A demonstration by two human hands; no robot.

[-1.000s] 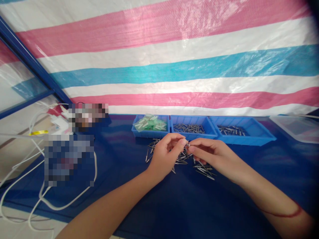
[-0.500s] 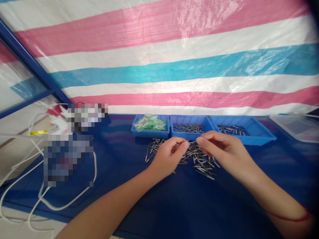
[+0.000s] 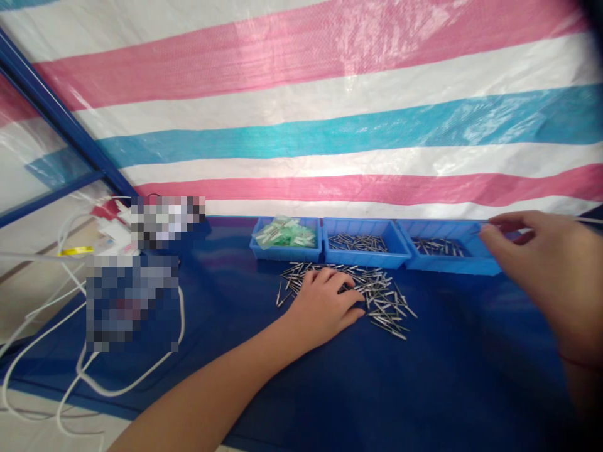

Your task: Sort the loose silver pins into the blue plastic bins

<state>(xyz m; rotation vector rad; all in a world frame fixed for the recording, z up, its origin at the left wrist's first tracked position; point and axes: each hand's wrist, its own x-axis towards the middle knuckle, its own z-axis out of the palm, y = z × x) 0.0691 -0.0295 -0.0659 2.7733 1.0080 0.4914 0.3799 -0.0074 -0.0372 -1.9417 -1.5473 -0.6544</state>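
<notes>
A loose pile of thin metal pins (image 3: 377, 292) lies on the blue table cover (image 3: 377, 389). My left hand (image 3: 325, 304) rests palm down on the left part of the pile, fingertips among the pins, with nothing lifted. My right hand (image 3: 541, 257) hovers at the far right over the right blue tray (image 3: 447, 263), which holds a few pins. Its thumb and forefinger are pinched together on a thin metal pin (image 3: 475, 233) that barely shows at the fingertips.
A middle blue tray (image 3: 362, 256) holds more pins and a left blue tray (image 3: 282, 253) holds green-white plastic pieces. White cables (image 3: 117, 389) loop at the left. A striped tarp (image 3: 330, 125) hangs right behind the trays. A clear lid lies partly hidden behind my right hand.
My hands, which met above the pile, have parted. The right hand swung right to the right tray. The left hand dropped onto the pile.
</notes>
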